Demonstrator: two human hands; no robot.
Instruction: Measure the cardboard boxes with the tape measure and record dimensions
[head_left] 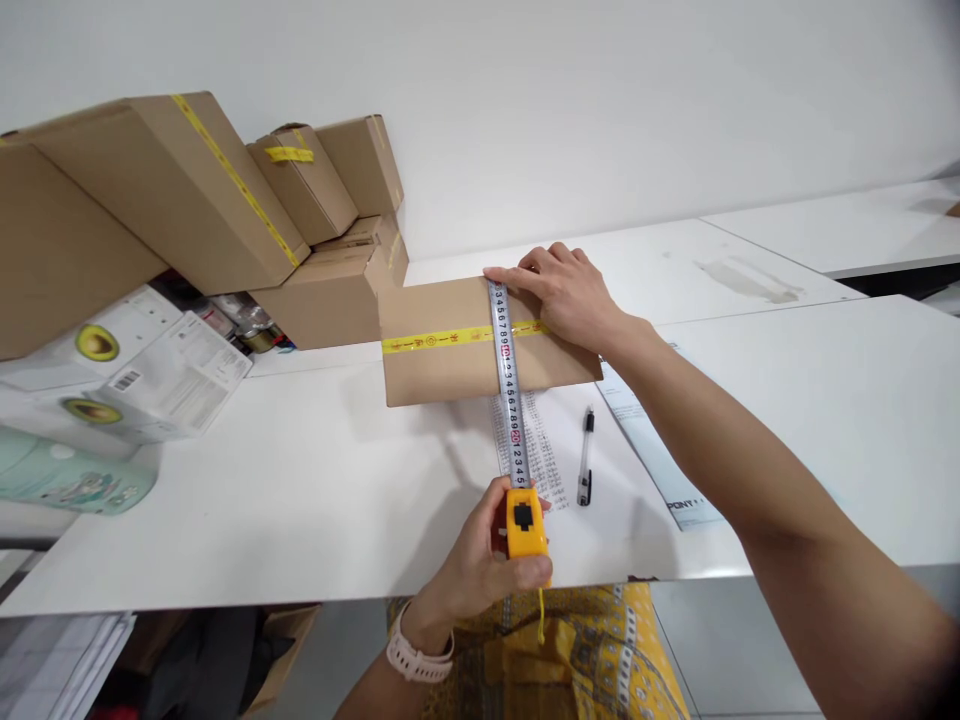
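Observation:
My left hand (480,560) grips the yellow case of a tape measure (527,530) near the table's front edge. Its metal blade (510,390) runs out away from me, across the top of a brown cardboard box (442,372) sealed with yellow printed tape. At the box's far edge, my right hand (566,295) holds the blade's end down with the index finger. The other fingers of that hand curl over the box's far side, partly hidden. Partly under the box lies a handwritten sheet of paper (553,470), with a black-capped clear pen (586,455) on it.
Cardboard boxes (172,190) are stacked at the back left against the wall. Before them are white cartons with avocado pictures (161,360) and a mint-green bottle (82,475) lying on its side. A pale blue printed sheet (660,460) lies right of the pen on the white table (300,500).

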